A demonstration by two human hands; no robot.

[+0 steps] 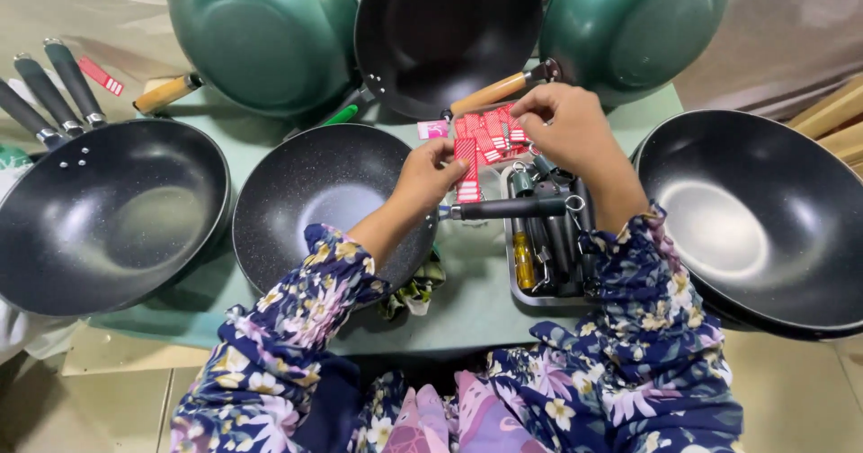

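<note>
So far, going left to right: one black pan with three loose handles behind it, one speckled pan [328,197] already handled, where the left hand [431,176] pinches a red tag [467,167]. The right hand [568,129] pinches another from the pile [493,134]. Three pans stand behind, one lies rightmost; tray handles remain unfitted.

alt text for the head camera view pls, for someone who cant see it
A person in floral sleeves holds a red tag in the left hand while the right hand picks at a pile of red tags above a tray of black pan handles. Black and green woks ring the green table.
</note>
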